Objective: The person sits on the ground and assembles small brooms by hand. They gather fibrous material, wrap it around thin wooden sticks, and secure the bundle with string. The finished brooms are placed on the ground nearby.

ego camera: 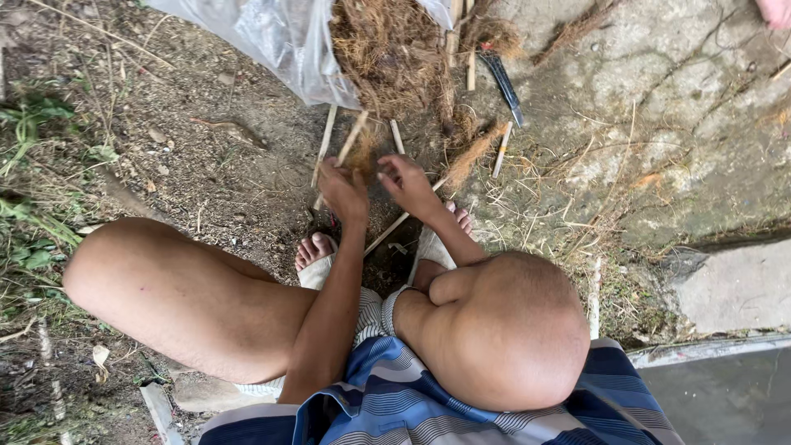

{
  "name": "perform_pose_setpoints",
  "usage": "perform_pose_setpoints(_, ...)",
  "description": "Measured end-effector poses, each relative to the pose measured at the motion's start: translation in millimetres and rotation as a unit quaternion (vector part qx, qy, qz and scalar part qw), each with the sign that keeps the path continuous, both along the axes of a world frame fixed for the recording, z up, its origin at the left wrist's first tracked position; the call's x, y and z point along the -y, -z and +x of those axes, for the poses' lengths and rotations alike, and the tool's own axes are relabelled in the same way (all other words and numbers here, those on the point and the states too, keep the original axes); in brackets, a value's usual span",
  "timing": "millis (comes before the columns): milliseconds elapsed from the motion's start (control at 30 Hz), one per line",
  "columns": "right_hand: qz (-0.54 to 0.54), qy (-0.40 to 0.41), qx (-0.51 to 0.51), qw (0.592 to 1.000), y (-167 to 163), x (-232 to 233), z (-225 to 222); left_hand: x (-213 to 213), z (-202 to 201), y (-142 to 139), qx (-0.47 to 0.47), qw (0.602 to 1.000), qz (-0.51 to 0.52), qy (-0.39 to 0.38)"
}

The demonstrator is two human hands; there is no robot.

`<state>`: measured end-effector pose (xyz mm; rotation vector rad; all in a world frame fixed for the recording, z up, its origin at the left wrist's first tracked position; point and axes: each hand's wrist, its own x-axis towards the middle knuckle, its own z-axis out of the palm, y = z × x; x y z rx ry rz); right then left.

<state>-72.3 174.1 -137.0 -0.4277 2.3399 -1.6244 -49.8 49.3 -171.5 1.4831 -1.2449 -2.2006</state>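
From my feed, the left hand [344, 191] pinches a thin pale stick [352, 138] at frame centre; its long axis runs up and to the right toward the brown fibre pile [394, 58]. The right hand [408, 183] sits just beside, fingers curled, holding nothing I can make out. I count roughly six loose sticks, one dark knife [503, 82], one clear plastic bag [280, 37].

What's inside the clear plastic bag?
The plastic bag shows a mass of dry brown fibre spilling from its open mouth. Its upper part is out of frame.
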Motion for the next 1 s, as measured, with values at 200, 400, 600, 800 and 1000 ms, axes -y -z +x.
perform_pose_setpoints(200,0.060,0.014,0.133,0.989,-16,40,-5,10,19,-17,0.160,0.828,-0.430,0.322)
perform_pose_setpoints(400,-0.002,0.008,0.214,0.977,-25,62,-3,23,25,-27,0.217,0.799,-0.404,0.390)
perform_pose_setpoints(600,-0.035,0.037,0.348,0.936,-40,62,9,33,30,-27,0.106,0.810,-0.418,0.396)
perform_pose_setpoints(800,-0.027,0.144,0.281,0.948,-53,65,-1,37,25,-35,0.117,0.838,-0.321,0.425)
perform_pose_setpoints(1000,-0.033,0.141,0.254,0.956,-43,66,-26,34,29,-32,0.003,0.779,-0.509,0.366)
